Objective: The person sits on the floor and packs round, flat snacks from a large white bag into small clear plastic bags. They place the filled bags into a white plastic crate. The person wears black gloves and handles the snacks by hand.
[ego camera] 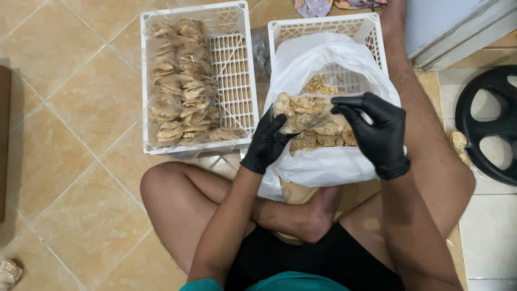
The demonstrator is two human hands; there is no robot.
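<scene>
Both my hands wear black gloves. My left hand (pixel 265 143) and my right hand (pixel 377 132) together hold a small clear bag of tan crackers (pixel 301 111) above a large white plastic bag (pixel 323 161). That white bag sits open in the right white crate (pixel 323 27) and holds loose crackers (pixel 320 137). The left white crate (pixel 234 70) has several filled clear packets (pixel 180 81) stacked along its left side.
I sit cross-legged on a tan tiled floor (pixel 81 108), my knees on either side of the crates. A black round object (pixel 490 124) lies at the right, with a packet of crackers (pixel 459 141) beside it. A grey-white cabinet edge (pixel 458 27) stands at the top right.
</scene>
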